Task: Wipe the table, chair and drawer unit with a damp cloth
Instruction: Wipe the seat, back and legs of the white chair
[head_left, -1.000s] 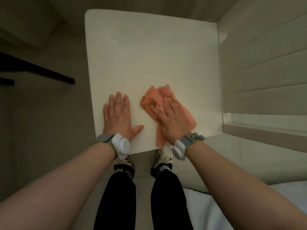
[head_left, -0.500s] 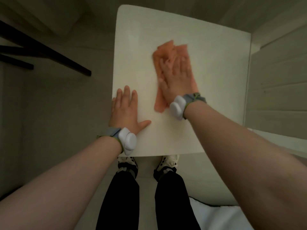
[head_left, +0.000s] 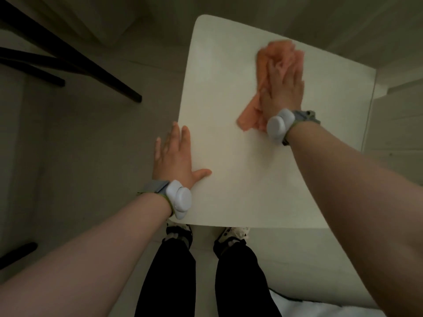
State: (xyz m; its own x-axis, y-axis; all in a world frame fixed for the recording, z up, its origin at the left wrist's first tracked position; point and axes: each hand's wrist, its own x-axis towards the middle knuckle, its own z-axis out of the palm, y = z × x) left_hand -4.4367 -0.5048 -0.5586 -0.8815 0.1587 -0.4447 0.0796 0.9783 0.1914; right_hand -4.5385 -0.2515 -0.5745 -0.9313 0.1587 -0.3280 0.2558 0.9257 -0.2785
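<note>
A small white table top [head_left: 229, 99] fills the middle of the head view. An orange cloth [head_left: 263, 62] lies crumpled on its far right part, blurred by motion. My right hand [head_left: 282, 88] presses flat on the cloth, fingers pointing away from me, covering most of it. At the table's near left edge rests my left hand [head_left: 175, 156], flat on the surface, fingers spread and thumb stretched out to the right, holding nothing. Both wrists carry a white device on a grey strap.
Black legs of a piece of furniture [head_left: 68, 60] cross the floor at the upper left. White panelled furniture [head_left: 398, 115] stands against the table's right side. My legs and shoes [head_left: 231, 236] are under the near edge. White fabric [head_left: 309, 308] lies at the bottom right.
My right hand has pushed the orange cloth from the near part of the table to its far right part. My left hand stayed flat near the near left edge.
</note>
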